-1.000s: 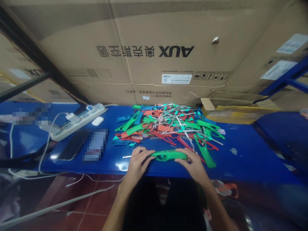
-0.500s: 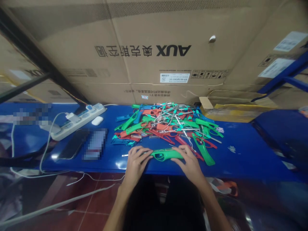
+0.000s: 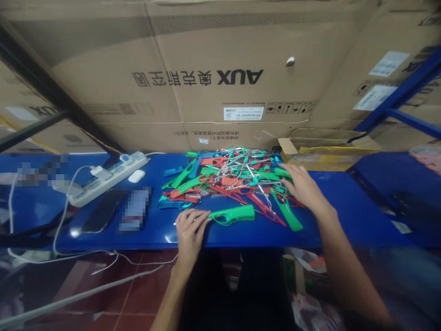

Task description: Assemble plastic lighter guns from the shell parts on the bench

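Note:
A green plastic handle piece (image 3: 234, 214) lies near the front edge of the blue table (image 3: 344, 216). My left hand (image 3: 189, 227) rests at its left end, fingers curled on the tip and on a thin metal rod. My right hand (image 3: 302, 186) reaches over the right side of the pile of green, red and blue plastic parts with metal rods (image 3: 230, 177); its fingers are spread, touching the parts. Another green handle (image 3: 287, 212) lies just below that hand.
A white power strip (image 3: 106, 177) with cables, a white earbud case (image 3: 137, 175) and a dark phone (image 3: 103, 210) lie on the left of the table. Large cardboard boxes (image 3: 206, 78) stand behind. A yellow-lined flat carton (image 3: 320, 154) sits at the back right.
My right hand let go of the green handle piece and moved up and right onto the pile. My left hand stays at the handle's left end.

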The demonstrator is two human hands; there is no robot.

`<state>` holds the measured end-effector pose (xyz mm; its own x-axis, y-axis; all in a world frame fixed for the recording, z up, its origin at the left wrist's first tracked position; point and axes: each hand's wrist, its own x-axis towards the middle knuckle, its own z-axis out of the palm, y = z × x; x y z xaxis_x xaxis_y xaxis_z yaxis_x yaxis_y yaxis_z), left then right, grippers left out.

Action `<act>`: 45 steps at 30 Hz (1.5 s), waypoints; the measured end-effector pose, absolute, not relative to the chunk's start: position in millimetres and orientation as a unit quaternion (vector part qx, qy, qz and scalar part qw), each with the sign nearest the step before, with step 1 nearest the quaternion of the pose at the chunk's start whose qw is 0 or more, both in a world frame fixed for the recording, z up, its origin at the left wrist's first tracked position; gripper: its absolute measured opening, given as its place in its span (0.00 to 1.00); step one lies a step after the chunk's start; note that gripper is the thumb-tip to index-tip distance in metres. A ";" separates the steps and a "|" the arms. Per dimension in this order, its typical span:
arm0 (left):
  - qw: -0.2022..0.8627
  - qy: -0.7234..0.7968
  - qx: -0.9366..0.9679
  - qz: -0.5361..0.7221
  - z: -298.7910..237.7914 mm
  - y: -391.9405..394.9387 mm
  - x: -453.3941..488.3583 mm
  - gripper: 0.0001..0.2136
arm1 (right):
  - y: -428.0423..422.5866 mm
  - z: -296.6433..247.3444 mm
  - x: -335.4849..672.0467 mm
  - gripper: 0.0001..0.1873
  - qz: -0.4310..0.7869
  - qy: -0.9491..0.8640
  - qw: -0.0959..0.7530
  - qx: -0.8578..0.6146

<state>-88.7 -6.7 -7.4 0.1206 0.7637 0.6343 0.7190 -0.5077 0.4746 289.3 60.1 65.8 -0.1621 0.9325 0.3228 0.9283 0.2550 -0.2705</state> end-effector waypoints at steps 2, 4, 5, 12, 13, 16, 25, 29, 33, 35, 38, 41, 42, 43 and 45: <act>0.027 0.500 0.738 0.452 -7.7 -7.4 -88.2 0.08 | 89.4 65.2 306.6 0.26 0.006 -0.772 0.184 -0.608; 0.030 0.506 0.730 0.459 -8.3 -8.2 -87.9 0.08 | 111.0 61.5 313.2 0.25 0.013 -0.781 0.160 -0.604; 0.031 0.508 0.728 0.460 -8.8 -8.4 -87.9 0.08 | 117.9 60.5 313.9 0.22 0.017 -0.785 0.150 -0.600; 0.039 0.518 0.724 0.454 -11.7 -9.9 -87.8 0.09 | 70.8 103.1 305.5 0.20 0.012 -0.781 0.214 -0.587; 0.041 0.519 0.724 0.453 -10.7 -10.6 -88.0 0.09 | 52.4 111.4 302.1 0.20 0.022 -0.763 0.289 -0.578; 0.057 0.519 0.728 0.445 -3.3 -10.8 -90.7 0.09 | -0.7 121.3 287.6 0.19 0.152 -0.695 0.456 -0.534; 0.037 0.556 0.750 0.357 15.4 36.6 -104.1 0.06 | -42.3 42.7 237.5 0.26 0.417 -0.511 0.567 -0.492; 0.043 0.562 0.755 0.334 15.1 47.3 -104.3 0.07 | -42.1 17.7 213.9 0.20 0.440 -0.518 0.537 -0.499; 0.056 0.533 0.769 0.349 19.6 33.4 -97.1 0.19 | -34.7 4.6 193.9 0.19 0.421 -0.535 0.544 -0.491; 0.079 0.490 0.790 0.360 19.8 21.2 -91.9 0.18 | -28.8 1.8 188.1 0.19 0.416 -0.545 0.538 -0.490; 0.099 0.456 0.818 0.338 14.6 6.4 -86.3 0.16 | -22.0 1.1 185.1 0.19 0.409 -0.568 0.517 -0.493; 0.087 0.457 0.830 0.307 7.3 1.8 -86.4 0.16 | -20.4 1.4 185.8 0.19 0.394 -0.592 0.500 -0.494; 0.081 0.457 0.832 0.305 5.7 2.2 -87.6 0.14 | -21.0 1.3 186.3 0.19 0.386 -0.600 0.496 -0.495; 0.075 0.455 0.833 0.307 4.7 2.9 -89.1 0.11 | -21.9 0.9 186.7 0.19 0.377 -0.609 0.491 -0.496; 0.065 0.451 0.830 0.321 4.4 4.0 -92.5 0.06 | -24.6 0.1 187.2 0.19 0.350 -0.628 0.478 -0.505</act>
